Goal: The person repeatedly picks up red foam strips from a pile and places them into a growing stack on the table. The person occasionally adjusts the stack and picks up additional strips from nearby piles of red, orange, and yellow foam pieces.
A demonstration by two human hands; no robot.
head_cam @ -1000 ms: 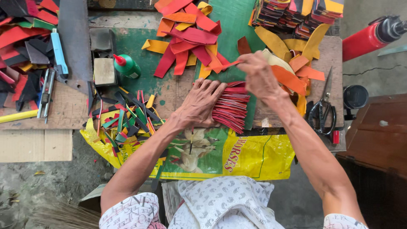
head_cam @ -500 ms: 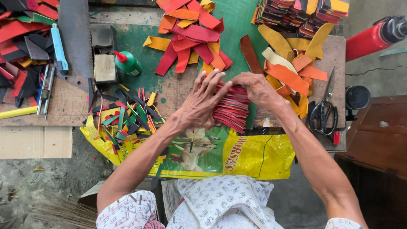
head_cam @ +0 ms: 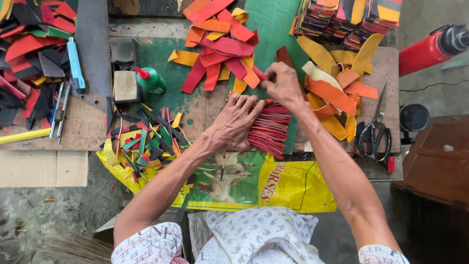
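Nearest, a yellow and green printed plastic sack (head_cam: 293, 183) hangs over the near edge of the worn wooden worktable (head_cam: 386, 61). Just beyond it the left hand (head_cam: 234, 124) lies flat, fingers spread, pressing down on a fanned stack of thin red cut strips (head_cam: 271, 128), same place as half a second ago. The right hand (head_cam: 282, 84) has lifted off that stack, where it sat beside the left, and now sits farther out, fingers pinched together on the end of a red strip at the near edge of the loose pile of red, orange and yellow leather strips (head_cam: 220, 49); what exactly is pinched is partly hidden. So hands are now apart, left near, right far. Left of the stack, a heap of thin multicoloured offcuts (head_cam: 146, 139). Farther left, a green glue bottle with red nozzle (head_cam: 150, 80). Right of the right forearm, black-handled scissors (head_cam: 373, 132) beside curved orange and yellow pieces (head_cam: 337, 95). Far right, stacked multicoloured bundles (head_cam: 342, 17).
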